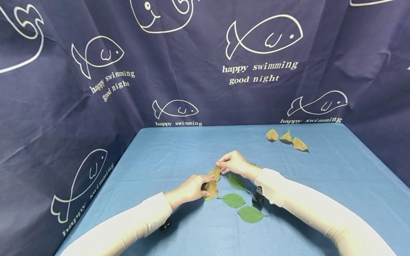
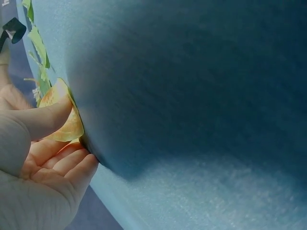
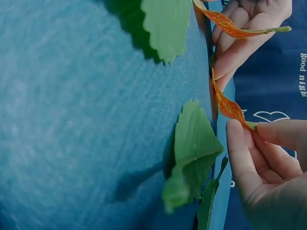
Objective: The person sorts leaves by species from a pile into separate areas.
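Note:
My left hand point(image 1: 192, 187) is over the middle of the blue cloth, with a yellow-brown leaf point(image 1: 210, 190) between its thumb and fingers. In the left wrist view the thumb lies across this yellow leaf point(image 2: 74, 125), other fingers beneath. Just beyond, my right hand point(image 1: 236, 165) pinches a second yellowish leaf point(image 1: 216, 173) by its stem end. Seen from the right wrist, that leaf point(image 3: 225, 106) hangs narrow and edge-on from thumb and fingertip. The left forefinger reaches this second leaf's lower edge in the head view.
Green serrated leaves point(image 1: 233, 200) lie right of the hands, one partly hidden behind the right wrist. Three yellowish leaves point(image 1: 272, 135) rest near the back right. Dark blue curtains point(image 1: 205, 78) with fish drawings stand behind and left. A black wrist device point(image 1: 258, 197) hangs under the right sleeve.

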A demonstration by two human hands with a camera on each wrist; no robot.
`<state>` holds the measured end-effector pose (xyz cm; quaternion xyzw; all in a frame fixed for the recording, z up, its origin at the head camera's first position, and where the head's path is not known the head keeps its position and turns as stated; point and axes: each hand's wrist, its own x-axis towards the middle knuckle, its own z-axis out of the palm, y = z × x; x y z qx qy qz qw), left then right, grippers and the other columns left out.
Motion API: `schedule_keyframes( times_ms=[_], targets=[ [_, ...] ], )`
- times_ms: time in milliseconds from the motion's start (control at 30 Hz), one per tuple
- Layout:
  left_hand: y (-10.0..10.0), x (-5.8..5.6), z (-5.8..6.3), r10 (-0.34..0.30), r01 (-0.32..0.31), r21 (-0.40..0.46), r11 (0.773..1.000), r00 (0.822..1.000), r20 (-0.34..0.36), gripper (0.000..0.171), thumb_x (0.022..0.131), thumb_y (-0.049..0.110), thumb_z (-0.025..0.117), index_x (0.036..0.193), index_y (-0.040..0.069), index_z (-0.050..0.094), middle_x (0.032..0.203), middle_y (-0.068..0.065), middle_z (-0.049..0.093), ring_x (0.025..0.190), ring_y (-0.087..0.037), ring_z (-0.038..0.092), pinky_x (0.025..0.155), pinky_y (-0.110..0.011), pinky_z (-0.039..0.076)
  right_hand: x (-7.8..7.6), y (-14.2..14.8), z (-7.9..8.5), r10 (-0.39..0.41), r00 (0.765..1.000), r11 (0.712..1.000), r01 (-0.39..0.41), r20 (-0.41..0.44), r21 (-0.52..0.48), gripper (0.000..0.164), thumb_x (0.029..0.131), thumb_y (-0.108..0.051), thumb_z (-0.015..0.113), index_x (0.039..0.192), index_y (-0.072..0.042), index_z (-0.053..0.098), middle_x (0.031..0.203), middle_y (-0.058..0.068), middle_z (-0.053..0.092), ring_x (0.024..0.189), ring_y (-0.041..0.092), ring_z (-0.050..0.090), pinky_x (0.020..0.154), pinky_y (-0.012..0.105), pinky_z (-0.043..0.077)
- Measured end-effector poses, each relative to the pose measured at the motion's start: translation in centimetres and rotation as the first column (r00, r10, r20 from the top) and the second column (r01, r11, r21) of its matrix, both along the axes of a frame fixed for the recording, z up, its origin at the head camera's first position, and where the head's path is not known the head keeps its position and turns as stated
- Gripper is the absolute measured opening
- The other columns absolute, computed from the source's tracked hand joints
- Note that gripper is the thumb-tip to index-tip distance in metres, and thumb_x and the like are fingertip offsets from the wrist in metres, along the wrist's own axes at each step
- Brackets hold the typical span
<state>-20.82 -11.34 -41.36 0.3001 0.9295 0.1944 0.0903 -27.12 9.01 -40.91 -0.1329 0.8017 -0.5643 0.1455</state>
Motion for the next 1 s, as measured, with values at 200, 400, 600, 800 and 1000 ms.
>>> schedule_keyframes(
  times_ms=[200,400,600,800,1000],
  targets=[
    [0.0,0.0,0.1,0.003,-0.002,-0.013,1.0,1.0,0.016,0.054,0.083,0.011,0.076,0.133,0.003,0.059,0.14,-0.01,0.055,0.13,-0.028,0.052,0.106,-0.04,0.045,-0.2,-0.3,-0.4,-0.047,0.999,0.999,0.047,-0.008,-0.001,0.017,0.093,0.0,0.059,0.097,0.01,0.072,0.105,0.023,0.071,0.076,0.033,0.072,0.071,0.037,0.061],
    [0.1,0.0,0.2,0.004,-0.004,-0.011,1.0,1.0,0.022,0.054,0.083,0.01,0.076,0.133,0.004,0.059,0.143,-0.01,0.053,0.13,-0.028,0.051,0.105,-0.04,0.046,-0.5,-0.4,-0.3,-0.085,0.996,0.996,0.085,-0.011,0.008,0.017,0.092,0.001,0.059,0.095,0.011,0.072,0.104,0.023,0.071,0.071,0.027,0.072,0.07,0.036,0.061],
    [0.0,0.0,0.0,-0.003,0.003,-0.012,1.0,1.0,0.024,0.053,0.083,0.01,0.075,0.133,0.005,0.059,0.143,-0.009,0.052,0.13,-0.028,0.051,0.103,-0.038,0.047,-0.9,-0.2,-0.3,-0.116,0.993,0.993,0.116,0.007,0.0,0.016,0.092,0.001,0.06,0.095,0.011,0.071,0.105,0.023,0.071,0.068,0.024,0.072,0.07,0.036,0.061],
    [0.0,0.0,0.1,0.008,-0.008,0.001,1.0,0.999,0.053,0.052,0.084,0.01,0.075,0.133,0.006,0.059,0.145,-0.009,0.051,0.131,-0.028,0.05,0.103,-0.039,0.047,-1.1,0.5,-0.1,-0.141,0.99,0.99,0.141,0.001,0.015,0.017,0.091,-0.002,0.061,0.097,0.01,0.071,0.104,0.023,0.071,0.071,0.024,0.072,0.071,0.036,0.061],
    [0.1,-0.1,0.3,-0.002,0.003,-0.019,1.0,1.0,0.028,0.052,0.081,0.011,0.077,0.13,0.007,0.061,0.143,-0.007,0.053,0.13,-0.027,0.051,0.106,-0.038,0.045,-1.5,1.8,0.0,-0.171,0.985,0.985,0.172,-0.02,0.032,0.019,0.091,-0.005,0.062,0.099,0.01,0.071,0.102,0.022,0.072,0.07,0.018,0.07,0.073,0.037,0.061]
  ],
)
